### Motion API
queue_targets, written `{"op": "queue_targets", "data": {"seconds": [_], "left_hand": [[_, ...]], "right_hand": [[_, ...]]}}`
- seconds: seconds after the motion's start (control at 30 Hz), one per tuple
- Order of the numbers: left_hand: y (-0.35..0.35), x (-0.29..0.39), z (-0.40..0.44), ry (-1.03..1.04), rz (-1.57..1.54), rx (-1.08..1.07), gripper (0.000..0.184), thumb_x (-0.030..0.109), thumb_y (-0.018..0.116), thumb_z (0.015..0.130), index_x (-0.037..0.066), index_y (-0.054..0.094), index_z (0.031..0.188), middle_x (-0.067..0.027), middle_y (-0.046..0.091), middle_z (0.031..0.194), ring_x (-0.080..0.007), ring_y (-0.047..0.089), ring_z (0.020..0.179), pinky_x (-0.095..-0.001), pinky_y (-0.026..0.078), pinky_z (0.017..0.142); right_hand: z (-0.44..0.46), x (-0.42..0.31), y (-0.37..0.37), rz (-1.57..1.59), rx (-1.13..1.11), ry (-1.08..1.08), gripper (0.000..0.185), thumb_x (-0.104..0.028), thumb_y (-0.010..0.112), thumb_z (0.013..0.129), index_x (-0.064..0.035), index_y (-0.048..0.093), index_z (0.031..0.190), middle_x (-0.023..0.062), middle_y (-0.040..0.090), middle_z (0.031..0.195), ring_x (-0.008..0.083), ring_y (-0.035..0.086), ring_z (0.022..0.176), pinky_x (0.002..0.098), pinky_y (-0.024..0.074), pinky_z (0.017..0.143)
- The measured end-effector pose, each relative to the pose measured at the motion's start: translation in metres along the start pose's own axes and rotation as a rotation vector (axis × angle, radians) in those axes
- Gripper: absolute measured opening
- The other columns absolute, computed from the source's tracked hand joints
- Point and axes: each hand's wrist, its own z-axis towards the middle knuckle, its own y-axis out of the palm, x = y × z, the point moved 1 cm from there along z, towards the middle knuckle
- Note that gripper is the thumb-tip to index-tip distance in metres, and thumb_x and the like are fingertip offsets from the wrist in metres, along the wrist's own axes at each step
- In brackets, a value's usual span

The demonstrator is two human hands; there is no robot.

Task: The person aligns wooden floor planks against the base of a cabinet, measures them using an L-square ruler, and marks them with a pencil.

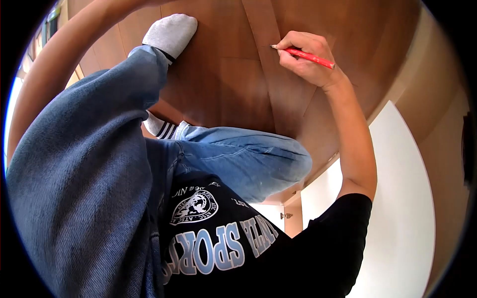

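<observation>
My right hand [310,54] is closed around a red pencil [313,58], its tip pointing left. That tip is at or just above a narrow brown wooden strip [266,64] on the wood floor [213,84]; whether it touches cannot be made out. My left forearm [64,54] arches up along the left side and leaves the picture at the top, so the left hand is out of sight.
My legs in blue jeans [94,149] fold in front of me, with a grey sock [171,35] on the floor. At the right stands a white panel [397,198]. A metal hinge [286,215] shows behind my shirt.
</observation>
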Motion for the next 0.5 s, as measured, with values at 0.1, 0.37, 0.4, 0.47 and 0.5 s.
{"op": "queue_targets", "data": {"seconds": [0.1, 0.37, 0.4, 0.47, 0.5], "left_hand": [[-0.006, -0.002, 0.001, 0.001, 0.010, 0.009, 0.108, 0.042, 0.084, 0.092, 0.000, 0.024, 0.172, -0.0310, 0.017, 0.179, -0.0470, 0.021, 0.166, -0.0558, 0.026, 0.133], [0.007, -0.013, -0.002, 0.042, 0.039, 0.226, 0.108, 0.041, 0.089, 0.085, 0.011, 0.033, 0.172, -0.0213, 0.030, 0.177, -0.0434, 0.037, 0.159, -0.0520, 0.036, 0.129], [-0.010, -0.010, -0.004, 0.012, 0.038, 0.131, 0.108, 0.044, 0.088, 0.085, 0.010, 0.034, 0.172, -0.0206, 0.025, 0.180, -0.0436, 0.035, 0.160, -0.0526, 0.036, 0.129], [0.011, -0.013, 0.045, 0.030, -0.013, 0.075, 0.108, 0.048, 0.086, 0.087, 0.010, 0.033, 0.172, -0.0209, 0.025, 0.180, -0.0443, 0.032, 0.161, -0.0543, 0.039, 0.126], [-0.005, -0.016, 0.046, 0.031, 0.006, 0.059, 0.105, 0.046, 0.086, 0.087, 0.010, 0.034, 0.171, -0.0186, 0.024, 0.181, -0.0431, 0.032, 0.161, -0.0545, 0.039, 0.125]], "right_hand": [[0.003, -0.003, -0.001, 0.016, 0.006, 0.021, 0.007, -0.004, 0.073, 0.085, -0.0058, 0.071, 0.092, 0.0088, 0.069, 0.076, 0.0245, 0.068, 0.068, 0.0363, 0.0557, 0.063], [-0.015, -0.017, 0.004, 0.139, 0.131, 0.175, 0.016, -0.020, 0.077, 0.096, -0.0054, 0.070, 0.091, 0.0104, 0.073, 0.083, 0.0218, 0.070, 0.076, 0.0369, 0.0563, 0.069], [-0.023, -0.020, 0.011, 0.100, 0.251, 0.116, 0.015, -0.018, 0.078, 0.098, -0.0066, 0.069, 0.094, 0.0094, 0.074, 0.085, 0.0214, 0.069, 0.074, 0.0369, 0.0559, 0.068], [-0.033, -0.004, 0.017, 0.040, 0.434, 0.190, 0.012, -0.016, 0.076, 0.101, -0.0067, 0.069, 0.100, 0.0090, 0.074, 0.087, 0.0206, 0.069, 0.072, 0.0344, 0.0558, 0.068], [-0.040, -0.024, 0.023, 0.052, 0.458, 0.302, 0.012, -0.016, 0.075, 0.103, -0.0058, 0.070, 0.102, 0.0089, 0.075, 0.090, 0.0206, 0.071, 0.075, 0.0340, 0.0571, 0.070]]}}
